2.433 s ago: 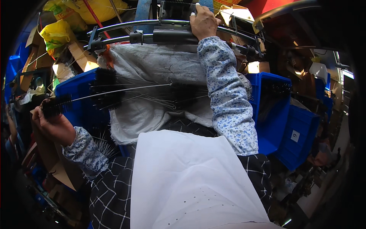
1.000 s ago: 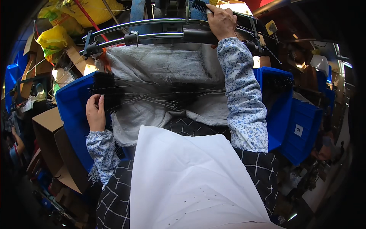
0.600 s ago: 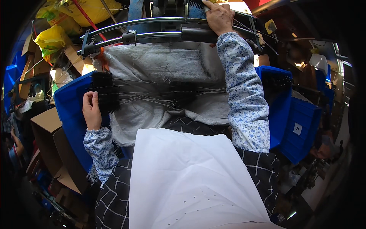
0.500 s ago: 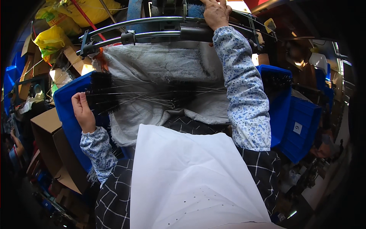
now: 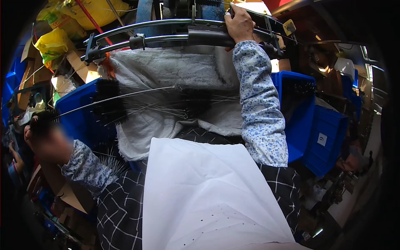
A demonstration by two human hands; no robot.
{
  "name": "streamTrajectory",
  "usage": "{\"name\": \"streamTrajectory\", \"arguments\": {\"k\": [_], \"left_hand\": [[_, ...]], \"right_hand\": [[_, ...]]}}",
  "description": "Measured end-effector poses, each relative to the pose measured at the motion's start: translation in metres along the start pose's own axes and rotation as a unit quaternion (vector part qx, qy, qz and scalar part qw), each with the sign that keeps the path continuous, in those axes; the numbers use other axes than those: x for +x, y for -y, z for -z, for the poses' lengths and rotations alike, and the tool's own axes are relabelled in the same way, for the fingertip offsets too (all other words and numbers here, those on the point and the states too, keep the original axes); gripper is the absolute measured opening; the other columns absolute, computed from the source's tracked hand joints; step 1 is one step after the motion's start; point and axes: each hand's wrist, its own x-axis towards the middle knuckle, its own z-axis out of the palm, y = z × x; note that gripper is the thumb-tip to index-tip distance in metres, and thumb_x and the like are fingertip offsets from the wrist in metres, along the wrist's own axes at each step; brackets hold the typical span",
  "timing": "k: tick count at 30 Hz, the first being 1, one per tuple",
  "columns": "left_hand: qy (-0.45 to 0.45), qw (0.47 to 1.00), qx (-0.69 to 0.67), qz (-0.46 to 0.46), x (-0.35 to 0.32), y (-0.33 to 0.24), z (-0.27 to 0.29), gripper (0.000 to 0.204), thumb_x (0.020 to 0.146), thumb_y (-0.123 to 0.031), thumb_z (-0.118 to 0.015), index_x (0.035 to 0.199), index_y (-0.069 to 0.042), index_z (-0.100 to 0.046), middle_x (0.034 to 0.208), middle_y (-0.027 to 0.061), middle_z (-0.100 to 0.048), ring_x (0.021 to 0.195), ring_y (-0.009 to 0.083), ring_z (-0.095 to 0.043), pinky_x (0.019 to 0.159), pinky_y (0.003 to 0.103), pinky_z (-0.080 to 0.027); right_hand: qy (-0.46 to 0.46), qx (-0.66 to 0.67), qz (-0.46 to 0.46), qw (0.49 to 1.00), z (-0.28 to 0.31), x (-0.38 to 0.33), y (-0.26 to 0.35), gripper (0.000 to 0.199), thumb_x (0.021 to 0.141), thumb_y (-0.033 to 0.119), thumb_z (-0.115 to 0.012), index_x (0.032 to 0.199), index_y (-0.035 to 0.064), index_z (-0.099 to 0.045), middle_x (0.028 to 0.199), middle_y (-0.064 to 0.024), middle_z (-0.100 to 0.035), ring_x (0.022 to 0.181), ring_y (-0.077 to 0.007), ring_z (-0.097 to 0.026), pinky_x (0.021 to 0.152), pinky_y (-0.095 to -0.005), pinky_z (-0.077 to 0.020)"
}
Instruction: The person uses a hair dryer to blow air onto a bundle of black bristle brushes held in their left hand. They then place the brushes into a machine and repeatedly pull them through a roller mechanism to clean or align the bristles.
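At the far left my left hand (image 5: 50, 143), blurred, is closed on a wire brush with black bristles (image 5: 43, 121). The brush's twisted wire stem (image 5: 121, 97) reaches across toward the middle. Several more black wire brushes (image 5: 109, 100) lie below it on the grey cloth (image 5: 166, 66), their thin stems pointing inward. At the top, my right hand (image 5: 240, 24) is at the machine's dark bar (image 5: 210, 36), thumb and forefinger apart, with nothing visible between them. A dark bristle piece (image 5: 210, 2) shows at the top edge near that hand.
Metal rails (image 5: 166, 38) cross in front of me. Blue bins stand at left (image 5: 77, 100) and right (image 5: 298, 96), the right one holding black brushes. An open cardboard box (image 5: 75, 196) is at lower left. Yellow bags (image 5: 54, 43) are piled upper left.
My left hand has moved left and down, lifting a brush off the pile with its stem raised. My right hand has come slightly down and to the right along the bar.
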Motion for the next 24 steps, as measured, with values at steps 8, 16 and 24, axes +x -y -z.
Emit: {"name": "streamTrajectory", "arguments": {"k": [8,16,24], "left_hand": [[0.013,0.989,-0.096,0.109,-0.019,0.001,0.004,0.02,0.079,0.0,-0.05,0.098,0.006,-0.051,0.095,0.0134,-0.053,0.089,0.0219,-0.054,0.079,0.031,-0.046],[-0.06,0.861,-0.405,0.301,-0.016,-0.006,0.005,0.021,0.084,-0.012,-0.047,0.098,0.003,-0.05,0.096,0.0111,-0.053,0.087,0.0204,-0.054,0.08,0.032,-0.045],[-0.023,0.688,-0.632,0.356,-0.021,-0.03,-0.017,0.019,0.085,-0.013,-0.046,0.097,0.001,-0.051,0.094,0.0087,-0.054,0.084,0.017,-0.055,0.077,0.029,-0.047]], "right_hand": [[0.008,0.001,0.039,0.999,-0.027,0.001,0.015,0.04,0.074,0.023,-0.055,0.109,0.0046,-0.053,0.106,-0.0129,-0.054,0.092,-0.0267,-0.054,0.076,-0.0412,-0.0402],[-0.001,-0.014,0.009,1.0,-0.024,-0.001,0.063,0.03,0.073,0.016,-0.05,0.1,0.0032,-0.055,0.09,-0.0114,-0.057,0.084,-0.0267,-0.054,0.07,-0.0429,-0.0421],[0.051,-0.025,0.001,0.998,-0.029,0.0,0.089,0.035,0.075,0.015,-0.046,0.109,0.0041,-0.049,0.096,-0.0095,-0.054,0.088,-0.0255,-0.052,0.075,-0.0457,-0.038]]}}
